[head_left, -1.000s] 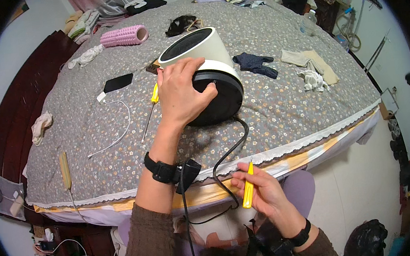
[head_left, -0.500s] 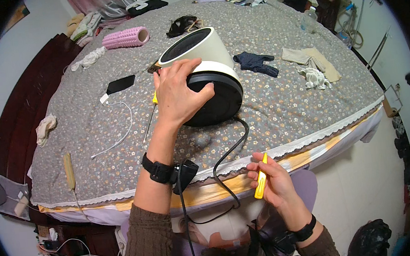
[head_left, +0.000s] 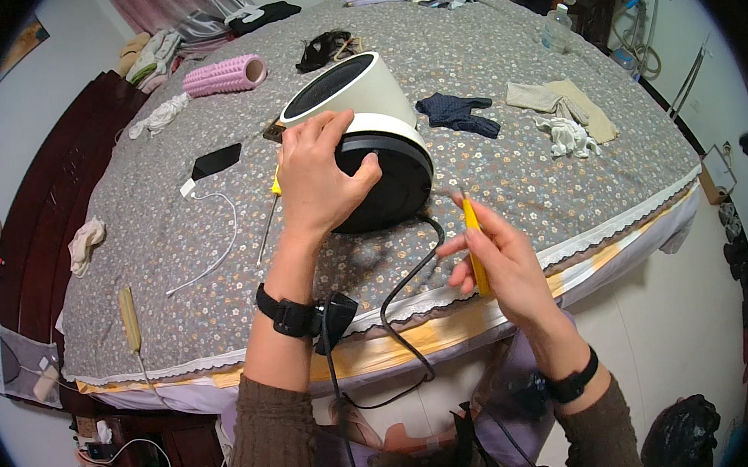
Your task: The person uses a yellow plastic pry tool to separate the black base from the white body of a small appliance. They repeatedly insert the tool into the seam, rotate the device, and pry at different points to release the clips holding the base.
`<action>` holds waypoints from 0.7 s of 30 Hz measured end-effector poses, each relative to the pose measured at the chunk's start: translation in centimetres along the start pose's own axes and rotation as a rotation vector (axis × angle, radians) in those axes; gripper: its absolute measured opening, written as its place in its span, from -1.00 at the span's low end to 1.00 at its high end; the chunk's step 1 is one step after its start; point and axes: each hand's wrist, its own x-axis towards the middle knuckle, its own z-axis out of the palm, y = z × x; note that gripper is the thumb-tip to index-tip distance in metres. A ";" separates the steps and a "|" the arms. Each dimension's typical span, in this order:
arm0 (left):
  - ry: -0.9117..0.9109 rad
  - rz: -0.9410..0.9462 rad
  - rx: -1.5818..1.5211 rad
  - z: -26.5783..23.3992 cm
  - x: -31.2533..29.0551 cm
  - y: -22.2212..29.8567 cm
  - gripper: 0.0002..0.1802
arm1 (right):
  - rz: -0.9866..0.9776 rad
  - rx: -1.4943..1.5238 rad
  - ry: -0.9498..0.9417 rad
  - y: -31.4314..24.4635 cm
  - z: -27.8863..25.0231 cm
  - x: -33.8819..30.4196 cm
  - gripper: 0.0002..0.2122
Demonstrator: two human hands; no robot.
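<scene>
The left hand (head_left: 325, 180) is gripping, fingers spread, the rim of the white appliance (head_left: 390, 90) lying tipped on the floral bedspread (head_left: 567, 199), a brace that should be steadying its black base (head_left: 394, 183), while the right hand (head_left: 506, 266) is pinching a slim yellow hand tool (head_left: 482, 279) near it.

The left hand (head_left: 317, 174) is gripping, its thumb (head_left: 367, 172) standing apart from the fingers (head_left: 331, 129), while the right hand (head_left: 503, 262) is pinching nearer the body, its loosely bent fingers (head_left: 453, 245) pointing left and forward
</scene>
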 end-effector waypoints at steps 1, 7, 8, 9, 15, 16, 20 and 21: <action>-0.026 -0.005 -0.030 -0.2 0.0 -0.3 -0.40 | -0.036 -0.097 -0.028 -0.5 0.0 0.7 -0.55; -0.089 0.078 -0.053 -1.2 -0.1 -1.7 -0.33 | -0.221 -0.307 -0.013 -0.3 2.4 3.2 -0.66; -0.098 0.078 -0.069 -1.1 -0.1 -1.8 -0.33 | -0.229 -0.351 0.015 -0.2 3.0 3.2 -0.67; -0.117 0.067 -0.084 -1.1 -0.1 -1.9 -0.33 | -0.294 -0.345 0.038 0.0 3.5 3.2 -0.68; -0.123 0.044 -0.139 -0.8 0.2 -2.3 -0.35 | -0.498 -0.753 0.227 -0.2 4.3 3.9 -0.72; -0.116 0.044 -0.147 -0.8 0.2 -2.3 -0.35 | -0.510 -0.804 0.266 -0.2 4.3 4.0 -0.73; -0.099 0.033 -0.159 -0.6 0.0 -2.2 -0.35 | -0.676 -0.836 0.306 -0.3 4.4 4.5 -0.73; -0.098 0.028 -0.157 -0.6 -0.1 -2.3 -0.35 | -0.660 -0.836 0.307 -0.4 4.5 4.5 -0.73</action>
